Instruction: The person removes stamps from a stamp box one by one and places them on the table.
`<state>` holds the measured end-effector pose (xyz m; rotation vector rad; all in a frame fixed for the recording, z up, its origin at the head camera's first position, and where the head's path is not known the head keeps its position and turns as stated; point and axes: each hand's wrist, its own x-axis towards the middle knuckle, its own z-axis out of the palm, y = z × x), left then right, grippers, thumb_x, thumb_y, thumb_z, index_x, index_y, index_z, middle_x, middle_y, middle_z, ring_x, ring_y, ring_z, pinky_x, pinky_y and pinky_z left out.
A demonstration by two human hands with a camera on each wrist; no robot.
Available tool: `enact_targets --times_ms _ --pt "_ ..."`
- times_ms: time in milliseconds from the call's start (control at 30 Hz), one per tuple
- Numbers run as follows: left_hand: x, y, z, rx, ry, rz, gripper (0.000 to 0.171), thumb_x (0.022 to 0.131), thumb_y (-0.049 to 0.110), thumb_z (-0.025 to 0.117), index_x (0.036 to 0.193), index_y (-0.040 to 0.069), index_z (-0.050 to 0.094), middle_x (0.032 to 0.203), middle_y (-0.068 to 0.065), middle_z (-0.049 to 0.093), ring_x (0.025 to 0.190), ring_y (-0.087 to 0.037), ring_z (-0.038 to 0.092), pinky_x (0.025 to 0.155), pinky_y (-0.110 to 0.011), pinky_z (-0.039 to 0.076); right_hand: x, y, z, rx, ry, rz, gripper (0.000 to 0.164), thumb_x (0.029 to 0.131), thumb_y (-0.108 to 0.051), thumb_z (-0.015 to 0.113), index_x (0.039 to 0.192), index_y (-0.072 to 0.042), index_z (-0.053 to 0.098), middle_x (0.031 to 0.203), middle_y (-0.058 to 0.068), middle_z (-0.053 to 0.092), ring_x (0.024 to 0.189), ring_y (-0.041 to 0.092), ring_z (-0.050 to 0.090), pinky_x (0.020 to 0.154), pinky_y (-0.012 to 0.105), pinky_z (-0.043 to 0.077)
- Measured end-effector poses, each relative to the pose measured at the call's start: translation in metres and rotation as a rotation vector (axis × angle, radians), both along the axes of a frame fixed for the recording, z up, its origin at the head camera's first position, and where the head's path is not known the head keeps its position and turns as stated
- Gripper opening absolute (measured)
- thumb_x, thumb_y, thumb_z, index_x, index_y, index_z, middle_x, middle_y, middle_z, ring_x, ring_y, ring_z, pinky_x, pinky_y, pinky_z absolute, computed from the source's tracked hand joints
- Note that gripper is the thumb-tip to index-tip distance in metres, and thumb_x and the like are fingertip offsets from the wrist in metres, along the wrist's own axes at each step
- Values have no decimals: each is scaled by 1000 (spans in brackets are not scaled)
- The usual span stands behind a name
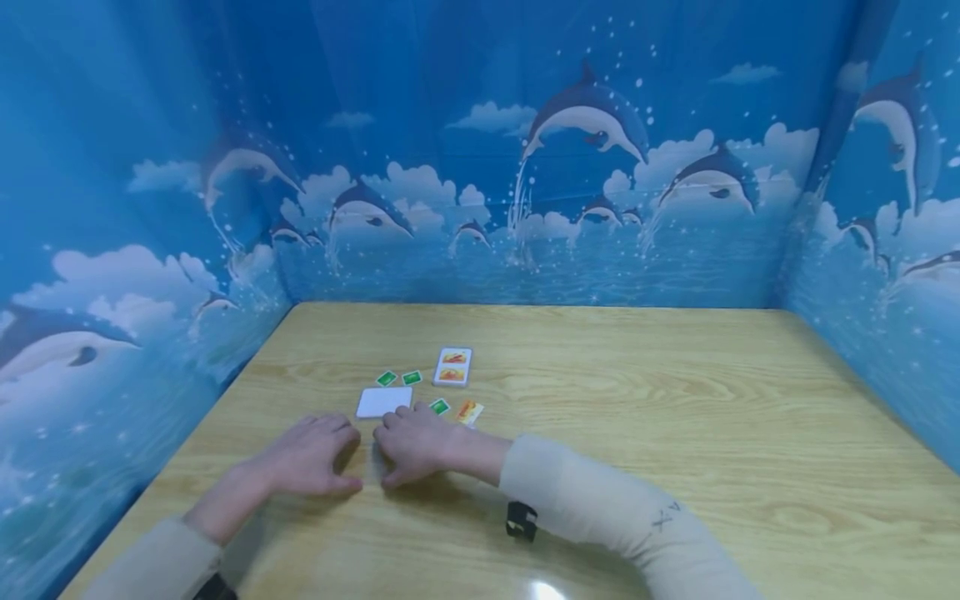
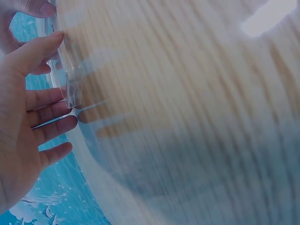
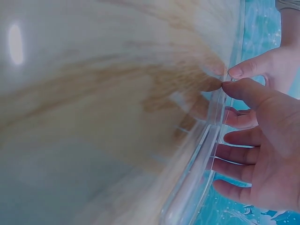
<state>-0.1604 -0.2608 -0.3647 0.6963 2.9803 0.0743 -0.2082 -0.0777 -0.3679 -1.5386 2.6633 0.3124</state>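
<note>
A small clear plastic case [image 2: 71, 82] lies low on the table between the two hands. My left hand [image 1: 315, 454] holds it from the left, thumb on the near side and fingers behind its far edge. From the right, my right hand [image 1: 416, 442] grips the same case, with the right thumb [image 3: 232, 86] at its near corner. The thumbs come close together. Just beyond the hands lies a flat white rectangular block [image 1: 385, 402], close to the right fingertips. Most of the case is hidden by the right hand in the head view.
Small green cards [image 1: 412, 378] lie around the white block. Behind them is a white-edged card stack [image 1: 453, 367] with orange pictures, and an orange-and-yellow card [image 1: 469, 412] is beside the right wrist. A dolphin-printed blue curtain [image 1: 525, 250] surrounds the wooden table [image 1: 675, 400].
</note>
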Motion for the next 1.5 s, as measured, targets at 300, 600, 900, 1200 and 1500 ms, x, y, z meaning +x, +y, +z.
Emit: enact_targets --times_ms 300,600,900,1200,1500 --pt "-1 -1 -1 -11 34 -16 57 72 53 69 104 7 61 99 -4 57 94 -25 55 86 -50 42 -1 1 2 -17 -16 -9 60 76 -60 63 117 -16 55 103 -4 54 89 10 47 79 27 42" --pt "-3 0 2 -16 73 3 59 71 55 69 105 8 60 97 -1 56 90 -21 54 83 -48 43 -5 3 2 -64 17 -32 51 75 -57 63 104 -16 57 100 -2 52 89 13 47 79 30 42" --pt "-5 1 2 -18 143 -11 61 71 54 69 107 6 61 102 -7 59 98 -27 55 88 -52 41 -9 5 4 -89 6 -43 60 75 -59 63 111 -11 56 104 0 51 92 14 47 80 30 43" --pt "-10 2 1 -9 240 -56 61 71 54 70 105 4 60 104 -10 59 103 -29 51 92 -50 38 -14 7 7 -89 57 -39 63 74 -63 62 111 -13 56 103 -1 52 91 12 47 74 25 42" --pt "-12 4 2 -28 290 -71 64 70 54 71 105 2 59 100 -11 58 99 -30 52 89 -50 39 -17 10 9 -116 49 -49 63 73 -61 65 113 -13 56 106 -1 51 94 12 48 77 26 43"
